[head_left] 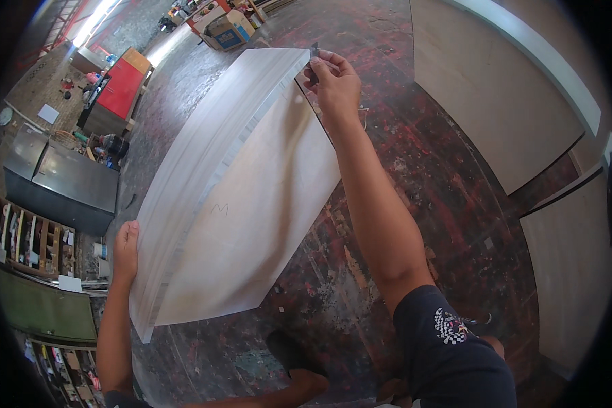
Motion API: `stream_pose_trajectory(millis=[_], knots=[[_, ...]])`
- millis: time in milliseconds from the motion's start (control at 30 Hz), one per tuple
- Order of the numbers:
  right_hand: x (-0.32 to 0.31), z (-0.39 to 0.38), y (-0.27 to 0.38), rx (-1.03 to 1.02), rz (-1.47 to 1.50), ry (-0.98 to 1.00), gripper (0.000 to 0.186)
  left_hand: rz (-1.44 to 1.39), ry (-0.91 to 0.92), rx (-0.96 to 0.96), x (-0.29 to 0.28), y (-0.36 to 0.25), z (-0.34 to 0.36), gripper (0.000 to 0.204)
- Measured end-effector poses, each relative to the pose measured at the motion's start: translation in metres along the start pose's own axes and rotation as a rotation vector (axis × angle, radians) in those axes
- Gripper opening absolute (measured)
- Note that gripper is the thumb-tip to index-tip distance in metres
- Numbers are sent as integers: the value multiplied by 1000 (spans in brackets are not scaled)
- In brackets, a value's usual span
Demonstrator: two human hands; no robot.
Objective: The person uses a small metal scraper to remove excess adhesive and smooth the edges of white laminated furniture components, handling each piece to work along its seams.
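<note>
A long pale wood-grain board [204, 149] slants across the middle, its thick edge toward me. Under that edge a broad plain whitish panel [231, 231] with a pencil mark slopes toward the floor. My left hand [125, 250] is closed on the board's near left edge, fingers partly hidden behind it. At the far right corner my right hand [334, 83] pinches a small dark object [314, 52] against the board's edge. Most of that object is covered by my fingers, so its kind does not show.
Large pale panels [496, 102] stand on the right. Along the left are a grey metal cabinet [75, 177], a red cabinet [121, 87] and shelves of small items [34, 238]. A cardboard box [228, 30] sits far back. The dark floor [340, 285] is paint-stained; my foot [289, 350] is below the panel.
</note>
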State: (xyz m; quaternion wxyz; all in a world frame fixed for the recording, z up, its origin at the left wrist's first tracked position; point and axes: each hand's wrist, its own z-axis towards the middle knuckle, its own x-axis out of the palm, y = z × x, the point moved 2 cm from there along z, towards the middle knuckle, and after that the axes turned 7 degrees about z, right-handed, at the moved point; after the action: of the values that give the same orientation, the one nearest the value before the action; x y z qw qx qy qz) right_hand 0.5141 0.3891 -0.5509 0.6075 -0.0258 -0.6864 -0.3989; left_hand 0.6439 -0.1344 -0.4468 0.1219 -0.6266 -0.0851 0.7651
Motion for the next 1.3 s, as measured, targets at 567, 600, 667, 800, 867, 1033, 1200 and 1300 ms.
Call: stream_pose_trajectory(millis=[567, 600, 667, 800, 867, 1033, 1200, 1300], knots=[[3, -23, 5, 14, -178, 87, 24, 18, 0, 44, -3, -3, -4, 44], [3, -29, 4, 16, -184, 92, 24, 13, -1, 38, -2, -2, -4, 44], [6, -40, 5, -3, -210, 87, 23, -11, -36, 87, -1, -4, -1, 44], [14, -72, 0, 6, -206, 108, 22, -15, -33, 69, -1, -4, -3, 45], [19, -85, -3, -8, -209, 113, 21, -24, -48, 75, -2, -13, -4, 45], [25, -122, -10, -3, -245, 102, 21, -15, -19, 73, -4, -22, -4, 46], [31, -161, -24, 22, -237, 131, 20, -21, -17, 77, -5, -15, -5, 46], [33, -179, -27, 12, -289, 147, 20, -12, -20, 69, -3, -16, -4, 47]])
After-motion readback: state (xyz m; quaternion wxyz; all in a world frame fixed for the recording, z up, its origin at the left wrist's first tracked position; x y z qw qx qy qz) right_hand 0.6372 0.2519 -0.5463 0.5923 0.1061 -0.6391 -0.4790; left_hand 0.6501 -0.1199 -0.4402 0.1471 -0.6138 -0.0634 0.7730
